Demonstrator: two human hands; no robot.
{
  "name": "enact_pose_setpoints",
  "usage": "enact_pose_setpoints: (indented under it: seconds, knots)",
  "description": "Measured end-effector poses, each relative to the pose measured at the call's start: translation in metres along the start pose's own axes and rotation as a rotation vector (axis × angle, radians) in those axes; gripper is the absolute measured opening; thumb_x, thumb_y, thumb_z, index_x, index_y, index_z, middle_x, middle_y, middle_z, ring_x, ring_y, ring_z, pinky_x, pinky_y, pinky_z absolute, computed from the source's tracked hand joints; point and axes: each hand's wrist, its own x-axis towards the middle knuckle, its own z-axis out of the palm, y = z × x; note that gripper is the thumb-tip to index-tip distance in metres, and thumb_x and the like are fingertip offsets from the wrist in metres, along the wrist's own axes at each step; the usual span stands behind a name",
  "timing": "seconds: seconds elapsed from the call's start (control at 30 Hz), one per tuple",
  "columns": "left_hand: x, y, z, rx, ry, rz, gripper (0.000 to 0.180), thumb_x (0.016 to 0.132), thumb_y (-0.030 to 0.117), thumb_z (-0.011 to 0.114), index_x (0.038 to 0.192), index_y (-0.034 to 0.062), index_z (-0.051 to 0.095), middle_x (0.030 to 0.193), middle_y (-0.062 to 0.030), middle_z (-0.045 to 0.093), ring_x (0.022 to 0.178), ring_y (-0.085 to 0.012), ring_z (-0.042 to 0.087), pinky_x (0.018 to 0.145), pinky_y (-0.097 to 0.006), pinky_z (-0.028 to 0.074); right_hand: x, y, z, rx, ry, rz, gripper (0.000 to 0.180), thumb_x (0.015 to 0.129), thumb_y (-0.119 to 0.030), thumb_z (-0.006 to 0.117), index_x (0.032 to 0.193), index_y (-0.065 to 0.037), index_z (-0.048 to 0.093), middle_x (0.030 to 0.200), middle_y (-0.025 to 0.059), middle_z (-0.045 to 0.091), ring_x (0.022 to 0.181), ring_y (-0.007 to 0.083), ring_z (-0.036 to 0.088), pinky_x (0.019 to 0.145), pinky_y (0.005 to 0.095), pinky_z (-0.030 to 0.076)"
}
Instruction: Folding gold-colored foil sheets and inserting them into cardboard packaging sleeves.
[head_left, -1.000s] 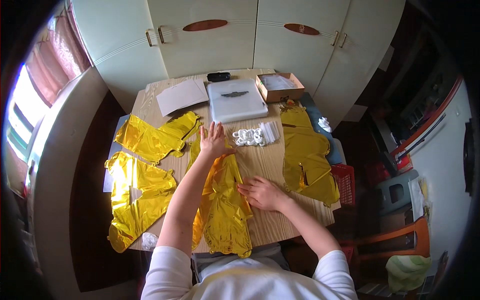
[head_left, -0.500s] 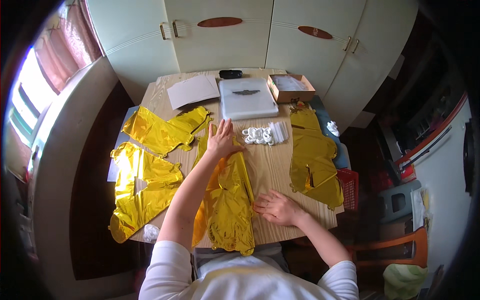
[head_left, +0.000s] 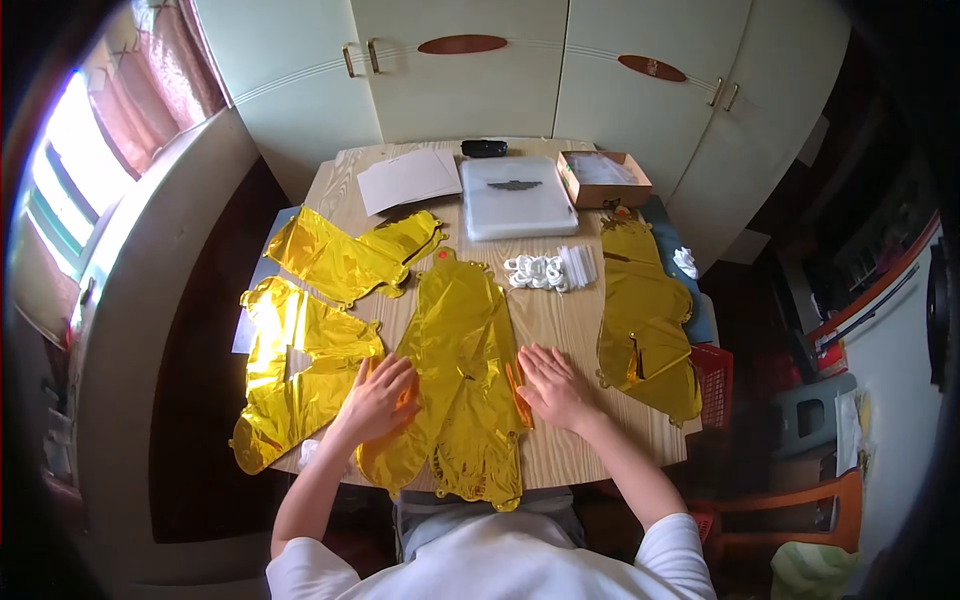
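Observation:
A flat, uninflated gold foil balloon (head_left: 465, 340) lies lengthwise in front of me, its near end reaching the table's near edge. My left hand (head_left: 383, 400) rests on its left part, fingers stretched out and orange reflections beside them. At its right edge my right hand (head_left: 552, 388) lies flat with fingers extended, touching or nearly touching the foil. Two more gold foil balloons, one farther (head_left: 345, 262) and one nearer (head_left: 310, 360), are spread to the left. Another folded gold foil balloon (head_left: 645, 310) lies along the right side.
Beyond the foil are a bundle of white ribbon (head_left: 537, 272), white sticks (head_left: 577, 266), a stack of clear plastic bags (head_left: 520, 215), pale cards (head_left: 408, 180), an open cardboard box (head_left: 607, 190) and a black object (head_left: 484, 149). A red basket (head_left: 712, 385) stands beside the table (head_left: 560, 320).
My left hand has come back from the foil's far end to its near left part. The right hand has shifted slightly forward. The foil now spreads wider to the left.

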Motion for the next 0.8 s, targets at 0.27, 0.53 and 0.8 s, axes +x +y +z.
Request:
enact_pose_setpoints:
  seconds: [0.27, 0.53, 0.8]
  knots:
    - [-0.005, 0.009, 0.019, -0.080, 0.057, 0.054, 0.055, 0.093, 0.034, 0.057, 0.139, 0.0075, 0.048, 0.147, -0.0083, 0.044, 0.141, -0.0267, 0.035, 0.116, -0.057, 0.017, 0.009, -0.010, 0.000, -0.103, -0.027, 0.025, 0.067, 0.102, -0.048, 0.032, 0.147, 0.001, 0.033, 0.153, 0.0160, 0.035, 0.145, 0.0280, 0.027, 0.120, 0.0455, 0.014]
    - [-0.003, 0.013, 0.017, -0.056, 0.028, 0.073, 0.055, 0.094, 0.035, 0.053, 0.142, 0.0087, 0.045, 0.149, -0.0050, 0.043, 0.143, -0.0258, 0.032, 0.117, -0.058, 0.012, 0.008, -0.008, 0.004, -0.118, 0.026, 0.011, 0.066, 0.102, -0.048, 0.034, 0.144, 0.003, 0.039, 0.151, 0.0173, 0.038, 0.143, 0.0292, 0.030, 0.119, 0.0458, 0.018]
    - [0.003, 0.013, 0.017, -0.007, 0.032, 0.098, 0.054, 0.092, 0.035, 0.057, 0.141, 0.0118, 0.047, 0.147, -0.0044, 0.045, 0.141, -0.0245, 0.035, 0.114, -0.064, 0.015, 0.010, -0.003, 0.009, -0.114, 0.060, 0.008, 0.070, 0.101, -0.051, 0.034, 0.142, 0.005, 0.039, 0.151, 0.0209, 0.036, 0.143, 0.0322, 0.029, 0.119, 0.0434, 0.019]
